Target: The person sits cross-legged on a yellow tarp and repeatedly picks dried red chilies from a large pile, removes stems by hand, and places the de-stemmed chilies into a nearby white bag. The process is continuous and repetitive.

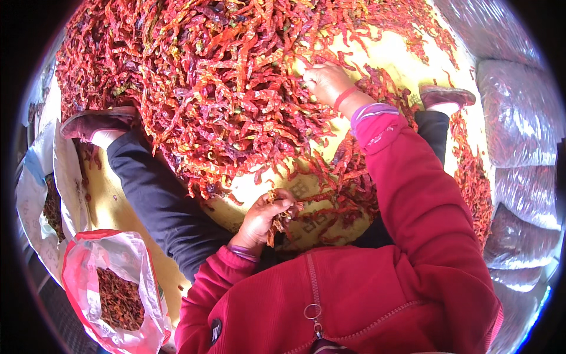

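Wrinkled glossy chillies, plastic sacks — shiny

right: shiny filled plastic bags | left: white sack | yellow sheet

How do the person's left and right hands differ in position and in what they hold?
The left hand is close to the body; the right hand reaches out to the edge of the pepper pile. The left hand holds a brownish bunch; whether the right hand grips anything is unclear. A red wristband shows beside the right hand, none beside the left. Both hands are curled.
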Demonstrator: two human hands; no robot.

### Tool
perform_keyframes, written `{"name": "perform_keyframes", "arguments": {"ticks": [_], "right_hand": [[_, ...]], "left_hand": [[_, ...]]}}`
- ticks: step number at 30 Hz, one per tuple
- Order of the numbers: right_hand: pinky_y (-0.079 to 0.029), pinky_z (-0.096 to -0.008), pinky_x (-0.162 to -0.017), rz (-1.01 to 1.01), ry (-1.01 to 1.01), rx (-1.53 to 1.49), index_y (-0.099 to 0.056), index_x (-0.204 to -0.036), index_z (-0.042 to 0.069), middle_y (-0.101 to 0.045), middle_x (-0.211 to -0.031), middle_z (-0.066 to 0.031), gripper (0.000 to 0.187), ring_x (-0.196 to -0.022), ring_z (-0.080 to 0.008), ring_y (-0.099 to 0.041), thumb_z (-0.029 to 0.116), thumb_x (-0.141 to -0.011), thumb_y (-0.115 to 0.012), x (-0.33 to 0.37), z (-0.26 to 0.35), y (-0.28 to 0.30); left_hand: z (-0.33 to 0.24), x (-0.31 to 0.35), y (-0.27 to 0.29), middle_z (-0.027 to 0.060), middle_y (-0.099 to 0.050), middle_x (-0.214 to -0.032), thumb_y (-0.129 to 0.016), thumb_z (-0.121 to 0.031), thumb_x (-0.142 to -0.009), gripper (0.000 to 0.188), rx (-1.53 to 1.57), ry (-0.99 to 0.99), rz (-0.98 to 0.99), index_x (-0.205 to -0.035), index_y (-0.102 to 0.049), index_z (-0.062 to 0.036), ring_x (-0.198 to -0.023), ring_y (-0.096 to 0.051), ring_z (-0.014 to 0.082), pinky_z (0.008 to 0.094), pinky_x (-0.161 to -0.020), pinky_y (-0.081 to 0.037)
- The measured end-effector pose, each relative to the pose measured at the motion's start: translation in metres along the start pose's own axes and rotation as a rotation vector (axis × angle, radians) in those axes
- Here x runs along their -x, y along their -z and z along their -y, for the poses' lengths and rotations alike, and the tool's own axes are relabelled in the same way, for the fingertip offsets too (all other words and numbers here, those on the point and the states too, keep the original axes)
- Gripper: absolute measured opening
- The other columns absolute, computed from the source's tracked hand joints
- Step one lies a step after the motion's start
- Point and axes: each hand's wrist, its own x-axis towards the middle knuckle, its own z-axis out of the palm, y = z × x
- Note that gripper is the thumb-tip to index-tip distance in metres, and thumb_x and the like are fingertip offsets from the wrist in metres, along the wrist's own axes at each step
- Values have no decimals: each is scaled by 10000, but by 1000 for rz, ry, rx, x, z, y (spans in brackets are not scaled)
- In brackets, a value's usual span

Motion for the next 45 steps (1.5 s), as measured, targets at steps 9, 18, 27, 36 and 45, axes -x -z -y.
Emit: {"name": "perform_keyframes", "arguments": {"ticks": [9,18,27,36,45], "right_hand": [[-405,-370,-729,171,-27,95,-579,-772,87,-572,-816,-105,143,-791,-291,-524,122,-679,-476,-8,-2,-5],[-392,-374,-782,387,-132,167,-569,-880,67,-574,-894,-109,246,-891,-268,-513,176,-697,-447,-18,3,0],[-433,-358,-620,214,-275,-15,-562,-713,66,-574,-712,-109,193,-692,-263,-549,242,-670,-498,7,-4,30],[-356,-225,-518,157,-375,-931,-494,-653,42,-439,-578,-3,63,-550,-74,-419,86,-659,-539,102,77,38],[-394,-308,-509,109,-231,-723,-474,-636,28,-496,-598,-101,78,-548,-227,-502,77,-648,-533,105,162,33]], "left_hand": [[-5,3,-5,124,-559,-753,-548,-168,-708,183,30,-18,6,-759,-495,-1,-657,-539,156,223,-527,-400],[-7,2,0,48,-546,-754,-510,-122,-750,85,54,30,74,-774,-504,-41,-709,-527,126,228,-619,-404],[-5,1,2,46,-551,-720,-536,-120,-765,88,62,-15,52,-805,-504,-48,-662,-524,117,230,-592,-415],[-5,0,-4,11,-543,-712,-552,-143,-765,149,-99,-154,-46,-894,-528,-73,-588,-486,71,179,-462,-372],[-6,9,-20,33,-562,-806,-507,-50,-778,140,161,-333,-140,-915,-529,-37,-720,-529,115,252,-646,-439]]}}
